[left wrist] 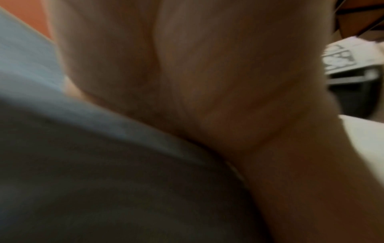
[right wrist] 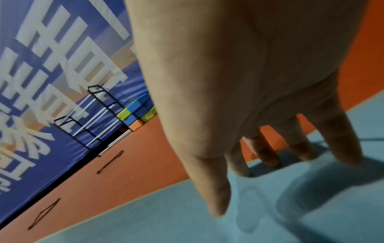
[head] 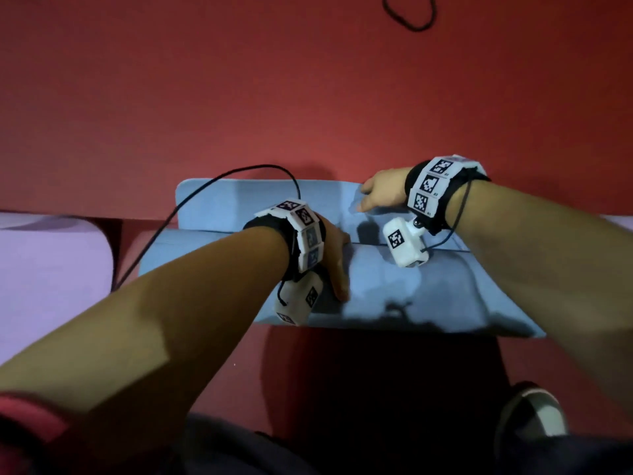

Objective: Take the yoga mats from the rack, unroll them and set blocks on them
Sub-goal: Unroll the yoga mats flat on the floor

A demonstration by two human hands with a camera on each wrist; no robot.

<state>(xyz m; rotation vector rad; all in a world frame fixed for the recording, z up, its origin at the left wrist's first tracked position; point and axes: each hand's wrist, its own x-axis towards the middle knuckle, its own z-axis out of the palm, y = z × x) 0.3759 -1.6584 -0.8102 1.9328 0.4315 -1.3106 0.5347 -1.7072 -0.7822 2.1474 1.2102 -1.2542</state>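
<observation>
A light blue yoga mat (head: 428, 289) lies partly rolled on the red floor, its flat end (head: 233, 204) stretching away from me. My left hand (head: 337, 265) rests palm down on top of the roll, and the blurred left wrist view shows the palm (left wrist: 207, 82) against the mat (left wrist: 83, 164). My right hand (head: 378, 195) presses the flat far part with straight fingers (right wrist: 343, 148) touching the mat (right wrist: 187, 222). Coloured blocks (right wrist: 137, 113) are stacked by a black wire rack (right wrist: 93, 120) against the wall.
A purple mat (head: 51, 269) lies on the floor to the left. A black elastic loop (head: 409, 12) lies far ahead, and two more bands (right wrist: 110, 162) lie near a blue banner wall (right wrist: 41, 98). My shoe (head: 534, 416) is at the lower right.
</observation>
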